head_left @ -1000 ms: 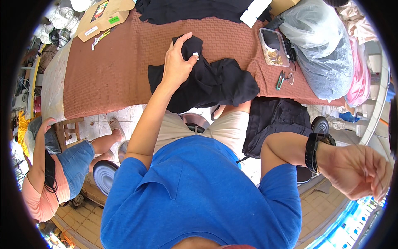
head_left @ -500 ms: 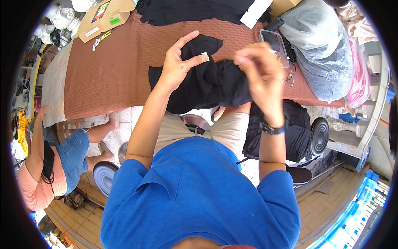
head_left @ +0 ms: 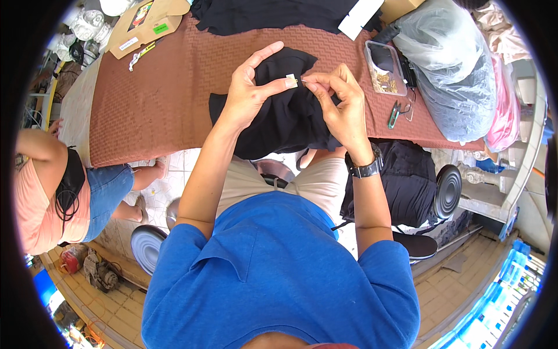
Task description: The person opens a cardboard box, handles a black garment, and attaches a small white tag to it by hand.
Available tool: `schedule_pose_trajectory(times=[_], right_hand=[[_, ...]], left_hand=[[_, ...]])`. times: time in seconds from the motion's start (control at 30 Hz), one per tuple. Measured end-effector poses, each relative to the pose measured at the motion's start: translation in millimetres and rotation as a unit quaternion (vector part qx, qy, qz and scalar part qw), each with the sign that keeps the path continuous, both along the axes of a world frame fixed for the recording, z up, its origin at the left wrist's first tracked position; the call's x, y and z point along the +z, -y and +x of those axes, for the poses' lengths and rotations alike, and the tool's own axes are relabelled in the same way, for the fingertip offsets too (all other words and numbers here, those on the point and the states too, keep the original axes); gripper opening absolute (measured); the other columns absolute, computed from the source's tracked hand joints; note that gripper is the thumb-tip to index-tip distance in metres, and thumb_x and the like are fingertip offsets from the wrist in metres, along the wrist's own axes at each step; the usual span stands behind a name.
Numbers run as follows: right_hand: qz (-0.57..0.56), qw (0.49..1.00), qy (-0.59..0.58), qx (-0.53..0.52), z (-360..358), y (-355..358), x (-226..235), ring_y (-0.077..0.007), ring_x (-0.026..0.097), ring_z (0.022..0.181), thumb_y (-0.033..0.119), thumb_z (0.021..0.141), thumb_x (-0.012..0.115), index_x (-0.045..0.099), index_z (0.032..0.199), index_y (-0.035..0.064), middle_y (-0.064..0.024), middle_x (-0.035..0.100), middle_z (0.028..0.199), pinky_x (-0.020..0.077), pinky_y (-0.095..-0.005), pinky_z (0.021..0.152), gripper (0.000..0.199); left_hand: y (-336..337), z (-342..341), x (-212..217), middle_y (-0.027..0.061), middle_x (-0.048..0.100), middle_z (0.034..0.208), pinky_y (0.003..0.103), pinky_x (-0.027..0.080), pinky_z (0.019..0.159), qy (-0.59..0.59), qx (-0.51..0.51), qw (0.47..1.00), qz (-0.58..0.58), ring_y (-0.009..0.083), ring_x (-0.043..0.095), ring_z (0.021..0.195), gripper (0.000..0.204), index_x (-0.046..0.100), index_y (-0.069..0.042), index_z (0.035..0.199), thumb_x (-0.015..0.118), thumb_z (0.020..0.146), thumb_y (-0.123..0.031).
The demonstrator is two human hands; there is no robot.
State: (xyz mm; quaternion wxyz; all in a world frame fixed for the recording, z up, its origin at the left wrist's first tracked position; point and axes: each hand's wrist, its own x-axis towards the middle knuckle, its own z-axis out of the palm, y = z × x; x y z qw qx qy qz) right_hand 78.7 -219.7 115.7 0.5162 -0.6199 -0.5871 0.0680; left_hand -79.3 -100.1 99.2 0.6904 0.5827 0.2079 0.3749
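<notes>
Left hand raised over black garment, thumb and forefinger pinching a small pale tag; other fingers spread. Right hand just right of it, fingertips closed on something thin at the tag's edge, too small to identify. Garment lies on the near edge of the brown textured table cover, partly hanging off. Clear plastic tray and small green snips to the right. Another person sits at far left
</notes>
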Motion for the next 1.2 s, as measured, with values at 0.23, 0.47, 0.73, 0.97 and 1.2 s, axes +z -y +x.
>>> schedule_pose_trajectory(times=[0.23,0.47,0.73,0.97,1.2], right_hand=[[0.011,1.0,0.002,0.003,-1,6,1,-0.0185,0.057,0.07,-0.002,0.086,0.074,0.077,0.1,0.0041,-0.0064,0.057,0.08,0.0476,-0.0312,0.064,0.016],[0.009,1.0,0.001,0.006,-2,9,3,-0.0185,0.057,0.071,-0.004,0.085,0.073,0.077,0.1,0.0032,-0.0065,0.057,0.081,0.0477,-0.0312,0.064,0.017],[0.006,1.0,-0.005,0.006,-3,8,3,-0.0174,0.057,0.07,-0.005,0.085,0.073,0.077,0.1,0.0035,-0.006,0.056,0.081,0.0469,-0.0307,0.063,0.017],[-0.003,1.0,-0.027,0.008,0,5,-4,-0.0166,0.056,0.07,-0.001,0.085,0.075,0.078,0.099,0.0044,-0.0052,0.056,0.08,0.0459,-0.0295,0.062,0.015],[0.003,0.999,-0.024,0.035,8,5,-6,-0.0152,0.056,0.069,0.0,0.085,0.076,0.078,0.096,0.0045,-0.0044,0.058,0.079,0.0472,-0.0295,0.064,0.012]], left_hand=[[6,1,1,0.0115,0.059,0.138,0.03,0.047,0.107,0.002,0.007,1.0,0.022,0.0133,0.061,0.118,0.068,0.056,0.003,0.141,0.081,0.078,0.004],[10,1,4,0.0117,0.06,0.137,0.03,0.049,0.105,0.0,0.012,1.0,0.025,0.013,0.063,0.114,0.067,0.056,0.002,0.141,0.081,0.079,0.005],[9,0,3,0.0129,0.058,0.139,0.03,0.049,0.106,0.002,0.007,1.0,0.02,0.0138,0.061,0.118,0.067,0.056,0.003,0.141,0.081,0.078,0.005],[8,0,3,0.012,0.06,0.137,0.029,0.047,0.106,-0.006,0.004,1.0,0.028,0.0137,0.06,0.119,0.068,0.056,0.002,0.14,0.082,0.077,0.005],[8,-2,3,0.0106,0.06,0.136,0.03,0.044,0.109,-0.005,-0.034,0.999,-0.013,0.0139,0.058,0.122,0.069,0.056,0.002,0.141,0.083,0.077,0.003]])
